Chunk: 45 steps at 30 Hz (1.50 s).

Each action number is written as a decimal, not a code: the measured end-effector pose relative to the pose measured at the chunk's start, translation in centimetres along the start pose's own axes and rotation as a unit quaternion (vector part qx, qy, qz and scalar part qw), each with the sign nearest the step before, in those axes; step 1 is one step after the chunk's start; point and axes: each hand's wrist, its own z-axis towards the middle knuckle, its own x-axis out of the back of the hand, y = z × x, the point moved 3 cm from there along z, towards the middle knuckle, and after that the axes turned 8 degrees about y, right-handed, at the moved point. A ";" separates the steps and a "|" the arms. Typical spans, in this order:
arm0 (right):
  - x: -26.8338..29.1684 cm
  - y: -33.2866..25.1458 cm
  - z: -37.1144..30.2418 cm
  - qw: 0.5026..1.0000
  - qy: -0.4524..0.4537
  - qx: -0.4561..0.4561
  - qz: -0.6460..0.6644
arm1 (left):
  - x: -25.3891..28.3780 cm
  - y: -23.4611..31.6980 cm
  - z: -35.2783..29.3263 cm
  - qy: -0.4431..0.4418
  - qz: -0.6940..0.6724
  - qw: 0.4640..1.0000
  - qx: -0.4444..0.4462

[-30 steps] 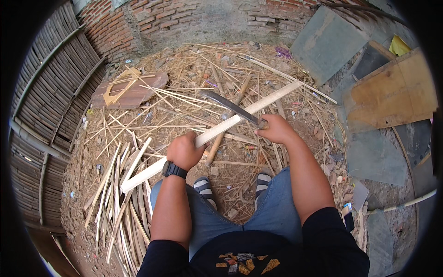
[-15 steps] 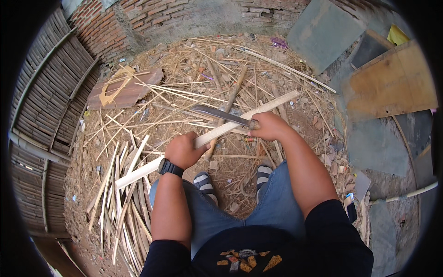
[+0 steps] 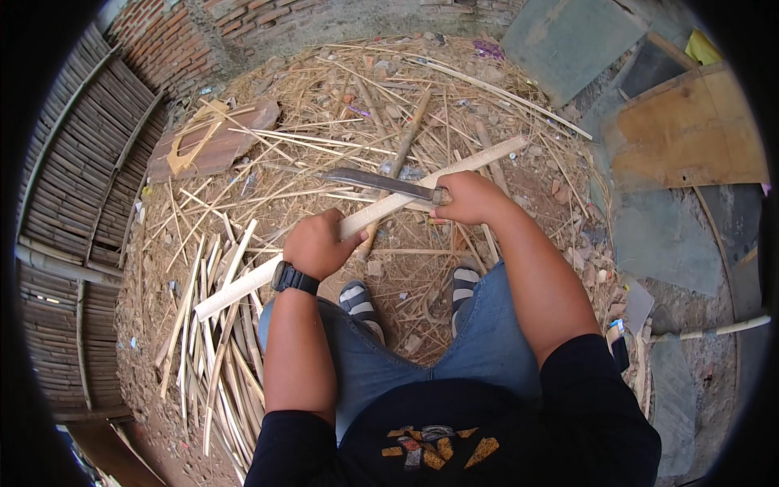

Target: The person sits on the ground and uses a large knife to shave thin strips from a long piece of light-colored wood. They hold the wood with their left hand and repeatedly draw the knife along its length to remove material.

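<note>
A long pale strip of split bamboo [image 3: 237, 289] slants across my knees, its far end up to the right. My left hand [image 3: 319, 245] is closed around it left of its middle, the thumb lying along the near side. In my right hand [image 3: 472, 199] is the handle of a machete [image 3: 375, 178], gripped with fingers curled around the wood. Its dark blade points left and crosses over the strip, near my right hand. Whether the edge touches the strip, I cannot tell.
Beside my left leg lies a pile of split bamboo strips [image 3: 213, 357]. Thin slivers and sticks [image 3: 410, 134] litter the ground ahead. A brown board [image 3: 215, 146] lies far left, near a bamboo fence [image 3: 77, 162]. Grey sheets [image 3: 572, 49] and a tan panel [image 3: 686, 134] stand right.
The machete blade has slid slightly left, with its tip farther out. Both hands keep their grips. The whole view has shifted a little, so the ground and my hands appear higher.
</note>
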 end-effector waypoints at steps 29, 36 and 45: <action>-0.3 -1.3 -0.4 1.000 -0.002 0.018 -0.014 | -0.1 0.6 0.0 -0.006 -0.001 1.000 0.008; -0.5 -1.5 -0.4 0.999 -0.013 0.019 -0.024 | -0.3 0.7 0.0 -0.018 -0.001 1.000 0.001; -1.0 -3.4 -0.8 0.996 -0.066 0.009 -0.066 | -1.1 1.0 -0.3 -0.050 0.009 0.999 -0.005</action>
